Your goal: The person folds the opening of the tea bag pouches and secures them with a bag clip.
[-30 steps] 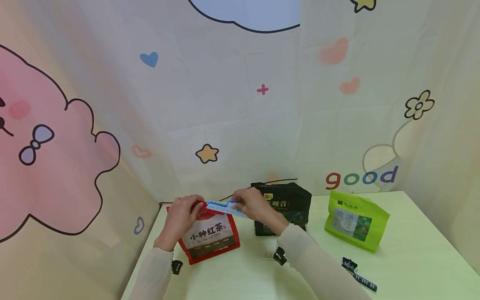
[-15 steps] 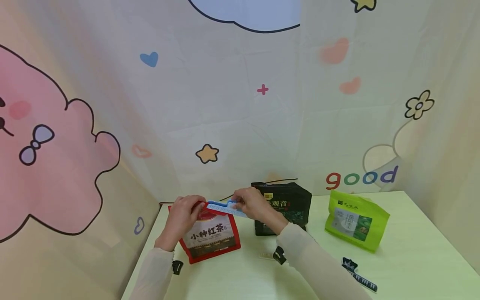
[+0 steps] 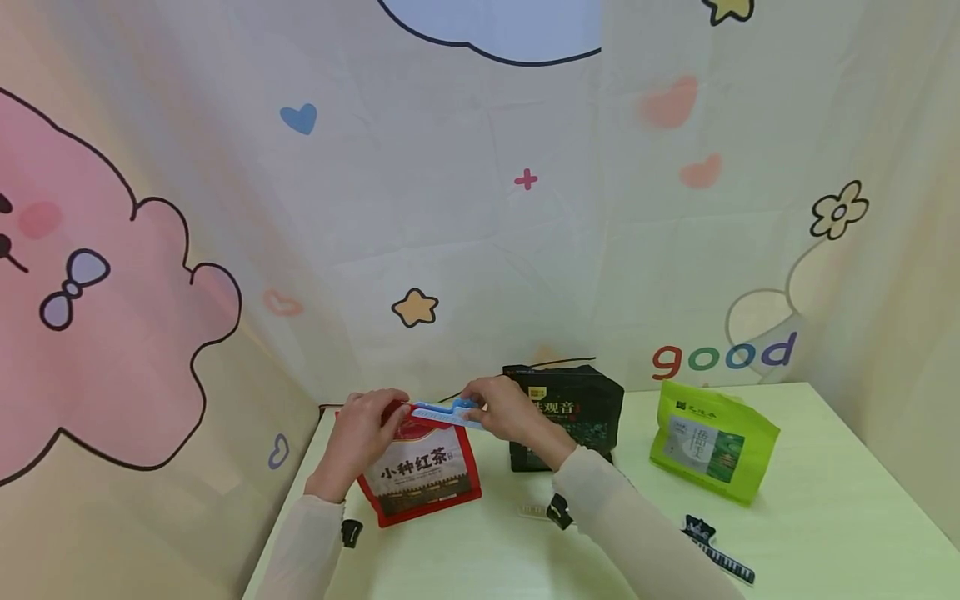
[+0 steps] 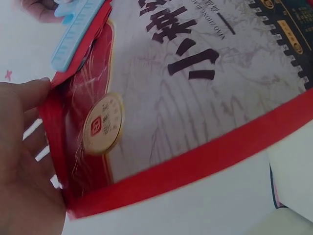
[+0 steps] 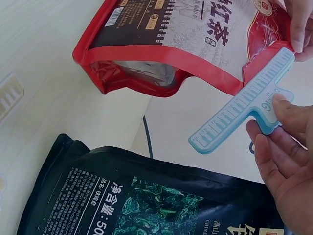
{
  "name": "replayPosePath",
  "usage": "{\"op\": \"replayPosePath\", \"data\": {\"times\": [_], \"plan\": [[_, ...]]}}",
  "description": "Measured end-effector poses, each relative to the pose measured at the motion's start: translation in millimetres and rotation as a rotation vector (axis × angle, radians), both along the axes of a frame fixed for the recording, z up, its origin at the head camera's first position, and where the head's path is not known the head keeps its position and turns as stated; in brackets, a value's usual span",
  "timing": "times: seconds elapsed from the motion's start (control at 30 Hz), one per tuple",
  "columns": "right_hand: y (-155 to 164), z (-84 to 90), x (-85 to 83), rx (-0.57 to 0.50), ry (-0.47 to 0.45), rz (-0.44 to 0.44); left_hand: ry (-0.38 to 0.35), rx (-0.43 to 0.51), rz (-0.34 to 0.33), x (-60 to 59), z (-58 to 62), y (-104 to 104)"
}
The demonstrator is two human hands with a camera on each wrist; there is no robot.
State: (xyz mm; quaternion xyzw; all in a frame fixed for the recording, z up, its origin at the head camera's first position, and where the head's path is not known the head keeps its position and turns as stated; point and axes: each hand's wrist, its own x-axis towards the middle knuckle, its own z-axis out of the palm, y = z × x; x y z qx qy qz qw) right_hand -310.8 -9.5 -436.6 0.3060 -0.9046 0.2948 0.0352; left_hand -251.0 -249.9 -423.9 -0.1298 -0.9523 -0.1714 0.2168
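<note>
A red tea bag [image 3: 420, 471] with a pale label stands at the left of the table. My left hand [image 3: 363, 437] pinches its top left corner; in the left wrist view the thumb [image 4: 34, 93] presses on the red edge. My right hand [image 3: 506, 408] grips the handle of a light blue bag clip [image 5: 239, 105], thumb on the near side and fingers behind. The clip's long bar, printed with piano keys, lies along the bag's top edge, and its right end sticks out past the bag's side.
A black tea bag [image 3: 562, 417] stands right behind the right hand, and a green tea bag [image 3: 712, 442] farther right. On the table [image 3: 465, 558] lie a black piano-key clip [image 3: 720, 554] and a pale clip [image 3: 534, 510] near the right sleeve.
My right hand has shifted slightly left and the blue clip has tilted a little, its bar looking narrower. The left hand keeps its hold on the bag's corner.
</note>
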Motion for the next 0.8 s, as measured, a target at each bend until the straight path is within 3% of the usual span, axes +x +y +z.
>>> {"op": "replayPosePath", "data": {"times": [0.13, 0.4, 0.8], "plan": [[1, 0.5, 1.0, -0.003, -0.013, -0.005, 0.021, -0.001, 0.023, 1.5, 2.0, -6], [2, -0.7, 1.3, -0.015, -0.013, 0.002, -0.034, 0.062, -0.007, 5.2, 6.2, -15], [5, -2.5, -0.9, -0.068, 0.028, 0.028, -0.024, 0.076, -0.014, 6.1, 4.6, -18]]}}
